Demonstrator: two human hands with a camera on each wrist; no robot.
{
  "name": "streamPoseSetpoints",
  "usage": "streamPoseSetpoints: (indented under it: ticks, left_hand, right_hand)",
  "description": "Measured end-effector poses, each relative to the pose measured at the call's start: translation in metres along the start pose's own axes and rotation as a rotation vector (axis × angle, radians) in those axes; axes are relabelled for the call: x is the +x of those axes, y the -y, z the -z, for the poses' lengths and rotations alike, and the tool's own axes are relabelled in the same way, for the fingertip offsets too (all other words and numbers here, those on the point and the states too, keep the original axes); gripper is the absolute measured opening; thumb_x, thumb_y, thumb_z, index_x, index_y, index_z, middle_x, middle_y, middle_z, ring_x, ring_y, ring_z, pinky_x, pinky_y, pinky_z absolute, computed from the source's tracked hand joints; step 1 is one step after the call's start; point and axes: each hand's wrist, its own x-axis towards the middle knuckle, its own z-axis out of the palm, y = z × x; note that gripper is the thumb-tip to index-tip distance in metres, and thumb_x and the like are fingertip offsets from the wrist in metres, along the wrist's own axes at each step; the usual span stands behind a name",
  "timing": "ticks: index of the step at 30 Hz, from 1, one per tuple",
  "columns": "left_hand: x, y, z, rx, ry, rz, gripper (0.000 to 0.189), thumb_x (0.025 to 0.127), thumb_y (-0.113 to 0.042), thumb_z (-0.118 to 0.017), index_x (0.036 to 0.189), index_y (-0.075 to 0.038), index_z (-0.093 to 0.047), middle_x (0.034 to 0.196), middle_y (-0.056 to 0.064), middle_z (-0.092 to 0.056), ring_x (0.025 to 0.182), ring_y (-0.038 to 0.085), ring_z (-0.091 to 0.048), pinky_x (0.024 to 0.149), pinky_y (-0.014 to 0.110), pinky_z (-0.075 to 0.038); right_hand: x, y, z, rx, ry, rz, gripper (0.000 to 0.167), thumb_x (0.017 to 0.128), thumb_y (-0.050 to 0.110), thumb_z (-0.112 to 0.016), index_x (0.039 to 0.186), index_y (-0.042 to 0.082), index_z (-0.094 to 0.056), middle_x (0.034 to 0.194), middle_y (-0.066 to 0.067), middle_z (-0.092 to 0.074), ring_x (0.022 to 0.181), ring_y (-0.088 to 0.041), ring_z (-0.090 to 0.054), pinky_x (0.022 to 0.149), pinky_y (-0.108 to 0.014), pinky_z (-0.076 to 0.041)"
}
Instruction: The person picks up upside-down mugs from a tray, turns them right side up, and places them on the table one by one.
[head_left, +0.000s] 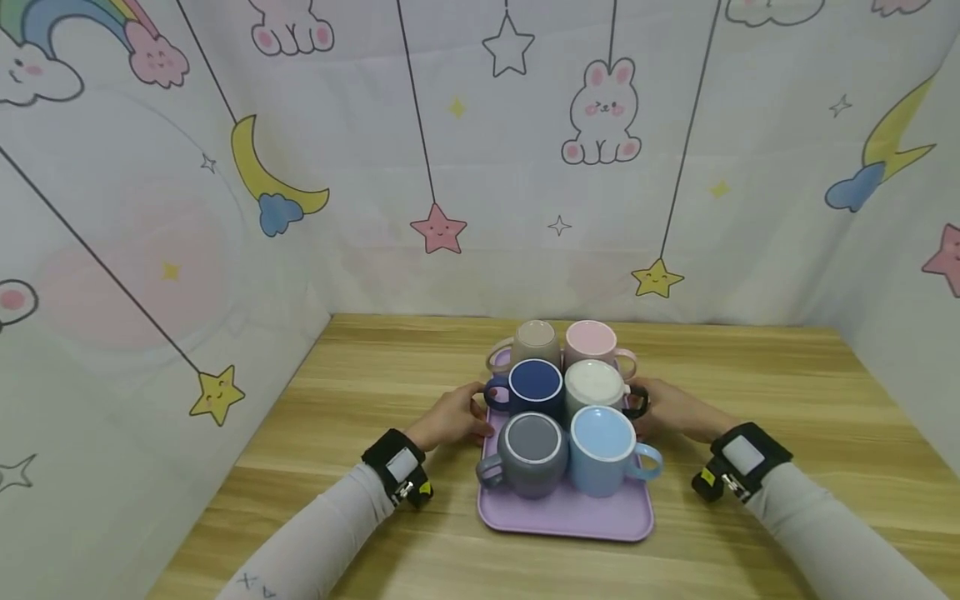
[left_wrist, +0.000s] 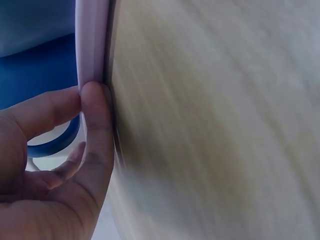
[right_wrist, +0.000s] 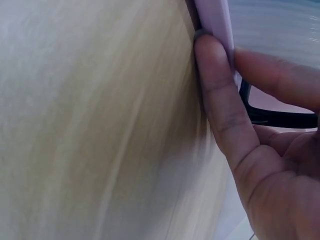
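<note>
A lilac tray (head_left: pixel 566 521) bears several mugs in two columns. At its far end are a beige mug (head_left: pixel 536 336) and a pink mug (head_left: pixel 591 340). The middle row has a navy mug (head_left: pixel 535 382) and a white mug (head_left: pixel 594 385) with a black handle; nearest stand a grey mug (head_left: pixel 532 458) and a light blue mug (head_left: pixel 602 454). My left hand (head_left: pixel 452 417) pinches the tray's left rim (left_wrist: pixel 91 45) between thumb and finger, beside the navy mug. On the opposite side my right hand (head_left: pixel 672 410) pinches the right rim (right_wrist: pixel 216 20), near the black handle.
Under the tray lies a wood-grain table (head_left: pixel 360 367). Behind it and at both sides hangs a pale cloth (head_left: pixel 517 183) printed with stars, moons and rabbits. Each wrist wears a black strap with a camera. Mug handles stick out past the tray's sides.
</note>
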Motion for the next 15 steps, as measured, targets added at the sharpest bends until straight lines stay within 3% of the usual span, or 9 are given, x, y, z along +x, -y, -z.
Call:
streamPoseSetpoints:
  ticks: [6,15]
  left_hand:
    - [0.0000,-0.0017,0.0010,-0.054,0.010,-0.001,0.065,0.082,0.014,-0.077,0.140,0.008,-0.048,0.086,0.017,-0.070,0.065,0.020,-0.071,0.063,0.033,-0.066]
    - [0.0007,0.0025,-0.0011,-0.031,-0.004,0.006,0.064,0.081,0.013,-0.077,0.139,0.007,-0.049,0.085,0.014,-0.069,0.064,0.019,-0.070,0.063,0.033,-0.066]
  right_hand:
    - [-0.0010,-0.0002,0.0000,-0.018,-0.036,-0.017,0.057,0.078,-0.003,-0.075,0.129,-0.011,-0.053,0.109,-0.019,-0.056,0.095,-0.028,-0.057,0.076,-0.033,-0.056]
    - [-0.0023,0.0000,-0.0035,0.004,-0.041,-0.028,0.057,0.079,-0.001,-0.075,0.129,-0.012,-0.052,0.108,-0.019,-0.056,0.092,-0.026,-0.059,0.075,-0.033,-0.059]
